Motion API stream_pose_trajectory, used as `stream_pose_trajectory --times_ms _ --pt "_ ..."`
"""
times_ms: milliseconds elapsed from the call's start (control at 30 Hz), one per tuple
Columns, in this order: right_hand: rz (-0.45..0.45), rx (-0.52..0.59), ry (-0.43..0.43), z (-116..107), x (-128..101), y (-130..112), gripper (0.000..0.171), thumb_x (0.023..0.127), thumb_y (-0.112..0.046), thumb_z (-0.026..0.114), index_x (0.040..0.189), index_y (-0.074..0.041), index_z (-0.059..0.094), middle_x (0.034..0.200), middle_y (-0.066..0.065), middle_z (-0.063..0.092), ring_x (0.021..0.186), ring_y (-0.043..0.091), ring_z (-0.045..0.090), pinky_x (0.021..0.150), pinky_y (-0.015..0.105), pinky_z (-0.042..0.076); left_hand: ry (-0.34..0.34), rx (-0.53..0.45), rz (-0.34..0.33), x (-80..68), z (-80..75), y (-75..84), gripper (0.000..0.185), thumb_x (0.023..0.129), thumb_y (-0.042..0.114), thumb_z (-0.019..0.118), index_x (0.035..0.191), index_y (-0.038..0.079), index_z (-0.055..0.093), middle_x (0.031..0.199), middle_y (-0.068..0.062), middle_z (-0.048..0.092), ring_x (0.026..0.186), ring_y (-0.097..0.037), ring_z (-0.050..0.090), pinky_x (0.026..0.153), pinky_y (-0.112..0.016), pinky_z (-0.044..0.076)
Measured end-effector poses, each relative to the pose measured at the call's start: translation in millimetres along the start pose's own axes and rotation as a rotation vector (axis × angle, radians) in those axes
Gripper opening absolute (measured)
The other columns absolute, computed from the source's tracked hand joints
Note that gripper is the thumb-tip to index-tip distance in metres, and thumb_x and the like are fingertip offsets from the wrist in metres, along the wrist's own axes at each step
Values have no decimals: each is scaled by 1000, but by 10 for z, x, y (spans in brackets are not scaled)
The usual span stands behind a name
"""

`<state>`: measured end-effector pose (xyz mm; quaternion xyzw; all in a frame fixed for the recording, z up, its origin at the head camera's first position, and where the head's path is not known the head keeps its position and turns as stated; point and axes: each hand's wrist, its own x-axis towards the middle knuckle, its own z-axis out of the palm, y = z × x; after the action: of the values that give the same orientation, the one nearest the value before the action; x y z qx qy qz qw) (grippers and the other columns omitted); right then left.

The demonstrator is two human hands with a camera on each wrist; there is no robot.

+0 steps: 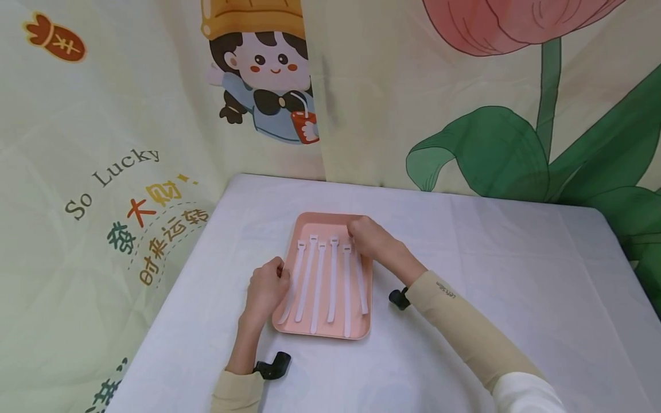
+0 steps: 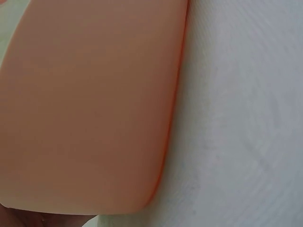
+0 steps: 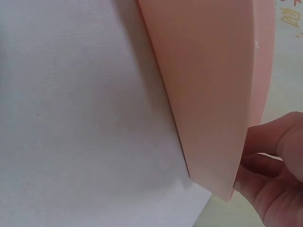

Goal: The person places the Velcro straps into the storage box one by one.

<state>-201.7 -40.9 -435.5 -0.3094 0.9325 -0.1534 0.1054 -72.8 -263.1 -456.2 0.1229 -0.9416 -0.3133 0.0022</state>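
A pink rectangular tray [image 1: 330,218] lies on the white table and holds several white cable ties [image 1: 333,281], side by side lengthwise, their square heads at the far end. My left hand [image 1: 267,289] has curled fingers at the tray's left rim, beside the leftmost tie, and seems to grip the rim. Over the far right corner, my right hand [image 1: 373,238] reaches inside and seems to pinch the head end of the rightmost tie [image 1: 361,287]; its fingertips and that head are hidden. The right wrist view shows the fingers [image 3: 270,137] passing behind the tray wall [image 3: 208,94].
A white cloth covers the table [image 1: 490,298], which extends well to the right of the tray. Behind it hangs a printed curtain [image 1: 372,115]. Black wrist cameras sit at the left wrist [image 1: 275,366] and at the right wrist [image 1: 399,299].
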Motion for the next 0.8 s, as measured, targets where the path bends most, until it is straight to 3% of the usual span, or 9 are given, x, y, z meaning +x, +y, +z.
stream_pose_trajectory --times_ms 267,367,500,633,800 --pt "20 -40 -71 -34 -2 -43 13 98 3 60 108 3 68 101 17 70 87 19 61 74 31 53 -14 1 14 9 -28 12 16 97 5 56 81 4 55 64 -6 51 55 -17 49 49 -28 35" --pt "21 -7 -67 -85 -27 -38 21 101 1 57 120 4 66 116 19 70 104 23 67 85 33 57 -17 18 26 28 -38 11 16 97 6 56 81 4 56 64 -6 52 55 -17 49 48 -28 35" --pt "-11 45 -26 -168 -94 -3 31 101 4 55 131 3 63 131 20 66 122 30 64 97 38 56 -44 60 42 64 -72 -2 16 99 9 56 83 4 58 65 -6 53 55 -17 50 49 -28 36" --pt "-53 64 27 -232 -202 53 37 95 7 61 131 2 64 129 19 67 117 31 66 94 40 57 -98 116 56 112 -151 -11 18 100 15 57 88 3 63 70 -8 60 58 -17 54 51 -29 38" --pt "-92 65 129 -230 -352 125 33 94 5 63 126 -2 67 119 17 71 104 28 68 88 41 57 -159 183 44 131 -265 5 29 103 24 59 107 -2 70 87 -13 71 67 -21 62 56 -34 46"
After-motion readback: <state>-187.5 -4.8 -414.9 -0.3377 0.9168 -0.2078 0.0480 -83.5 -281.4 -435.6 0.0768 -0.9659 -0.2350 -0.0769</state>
